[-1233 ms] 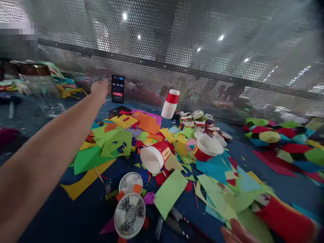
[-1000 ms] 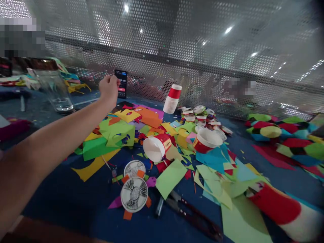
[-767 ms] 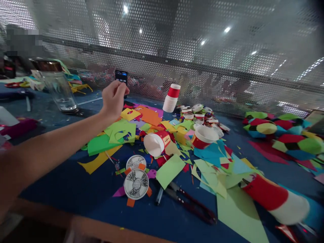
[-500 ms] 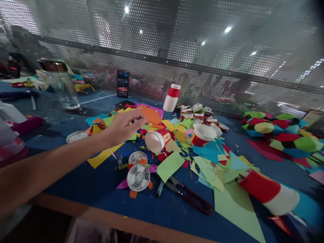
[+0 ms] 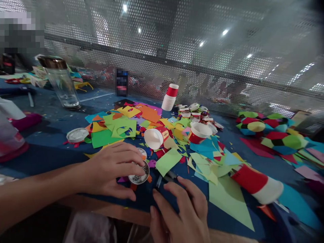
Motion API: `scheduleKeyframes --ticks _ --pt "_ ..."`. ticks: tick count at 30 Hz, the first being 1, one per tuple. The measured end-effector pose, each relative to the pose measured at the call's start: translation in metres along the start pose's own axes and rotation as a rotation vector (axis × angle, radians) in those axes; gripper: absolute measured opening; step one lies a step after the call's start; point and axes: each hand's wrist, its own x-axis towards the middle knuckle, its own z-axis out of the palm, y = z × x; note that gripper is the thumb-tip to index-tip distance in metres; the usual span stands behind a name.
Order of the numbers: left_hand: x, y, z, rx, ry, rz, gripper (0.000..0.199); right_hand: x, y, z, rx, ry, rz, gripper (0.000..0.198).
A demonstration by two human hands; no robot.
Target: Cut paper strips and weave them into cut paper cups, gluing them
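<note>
My left hand [image 5: 111,168] reaches over a round paper-cup base [image 5: 140,178] with dark drawn lines and orange and purple paper tabs. Its fingers are apart, with the fingertips over or touching the disc; contact is hard to tell. A second drawn disc [image 5: 142,152] lies just behind, partly covered by the fingers. Closer to me, my right hand [image 5: 183,212] is open with bent, spread fingers, above a pen [image 5: 159,181] and the scissors [image 5: 172,174]. The scissors' handles are hidden beneath this hand. Nothing shows in either hand.
Coloured paper scraps [image 5: 121,125] cover the middle. A cup on its side [image 5: 165,133], an upright cut cup [image 5: 194,137] and a cup stack [image 5: 169,101] stand among them. A glass bottle [image 5: 63,87] is left; a red-white cup [image 5: 253,180] lies right. A perforated panel [image 5: 152,44] closes the back.
My left hand has come back from above the paper scraps and lowered to the drawn disc. My right hand has entered from below, covering the scissors' handles.
</note>
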Motion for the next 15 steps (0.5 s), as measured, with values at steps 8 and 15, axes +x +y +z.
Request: scheduleKeyframes --ticks 8,15 --pt "-0.011 -0.001 0.019 0.000 -0.063 -0.241 0.062 0.005 0.000 0.007 0.020 0.042 0.042 0.014" --pt "-0.011 0.006 0.015 -0.093 0.082 -0.256 0.071 0.002 0.011 -0.014 0.612 0.137 0.576 0.020"
